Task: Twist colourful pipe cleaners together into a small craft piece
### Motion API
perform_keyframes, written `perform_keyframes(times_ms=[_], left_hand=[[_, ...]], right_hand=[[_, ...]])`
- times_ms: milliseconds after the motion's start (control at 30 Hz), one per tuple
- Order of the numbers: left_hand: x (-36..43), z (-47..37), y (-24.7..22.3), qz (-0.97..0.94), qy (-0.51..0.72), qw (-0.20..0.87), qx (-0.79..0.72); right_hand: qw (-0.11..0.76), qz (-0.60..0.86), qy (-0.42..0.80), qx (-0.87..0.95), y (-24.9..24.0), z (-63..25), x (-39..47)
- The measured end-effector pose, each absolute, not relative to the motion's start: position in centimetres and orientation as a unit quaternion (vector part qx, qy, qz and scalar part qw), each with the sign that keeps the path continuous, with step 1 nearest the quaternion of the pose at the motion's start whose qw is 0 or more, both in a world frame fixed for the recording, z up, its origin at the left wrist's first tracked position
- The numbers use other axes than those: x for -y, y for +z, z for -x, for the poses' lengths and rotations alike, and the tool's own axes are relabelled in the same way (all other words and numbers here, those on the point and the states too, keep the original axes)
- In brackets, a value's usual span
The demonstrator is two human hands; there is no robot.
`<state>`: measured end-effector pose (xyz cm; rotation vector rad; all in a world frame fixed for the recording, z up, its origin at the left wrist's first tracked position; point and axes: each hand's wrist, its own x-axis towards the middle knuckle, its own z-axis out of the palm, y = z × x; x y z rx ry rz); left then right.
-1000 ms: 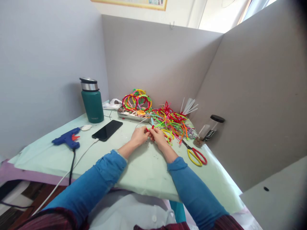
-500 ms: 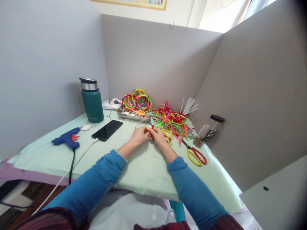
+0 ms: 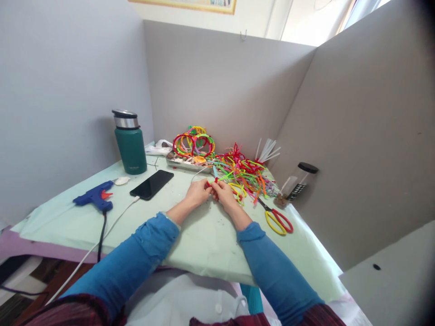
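With our left hand (image 3: 197, 194) and right hand (image 3: 224, 194), we pinch a red fuzzy piece (image 3: 216, 180) over the middle of the green-clothed table (image 3: 210, 244). Grey partitions (image 3: 220, 86) enclose it left, far and right; a framed picture (image 3: 204, 5) hangs beyond.
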<state>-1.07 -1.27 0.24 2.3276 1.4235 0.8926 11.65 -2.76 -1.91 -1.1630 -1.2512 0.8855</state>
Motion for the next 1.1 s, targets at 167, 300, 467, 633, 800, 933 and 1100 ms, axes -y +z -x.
perform_keyframes(times_ms=[167,300,467,633,800,933,1100], left_hand=[[1.21,1.03,0.15,-0.805,0.305,0.134,-0.490],[1.12,1.00,0.08,-0.808,0.304,0.128,-0.488],[1.17,0.95,0.12,-0.809,0.298,0.131,-0.489],[1.18,0.91,0.08,-0.811,0.295,0.127,-0.490],[1.23,0.93,0.13,-0.810,0.294,0.127,-0.490],[1.26,0.94,0.21,-0.810,0.287,0.129,-0.494],[1.21,0.95,0.15,-0.811,0.286,0.133,-0.493]], right_hand=[[0.568,0.499,0.376,0.535,-1.88,-11.65,2.78],[0.567,0.504,0.373,0.535,-1.95,-11.66,2.70],[0.567,0.502,0.369,0.538,-2.00,-11.67,2.67],[0.565,0.501,0.369,0.541,-2.04,-11.68,2.70],[0.563,0.502,0.374,0.539,-1.88,-11.61,2.80],[0.563,0.505,0.371,0.538,-1.80,-11.57,2.84],[0.561,0.506,0.373,0.539,-2.00,-11.65,2.66]])
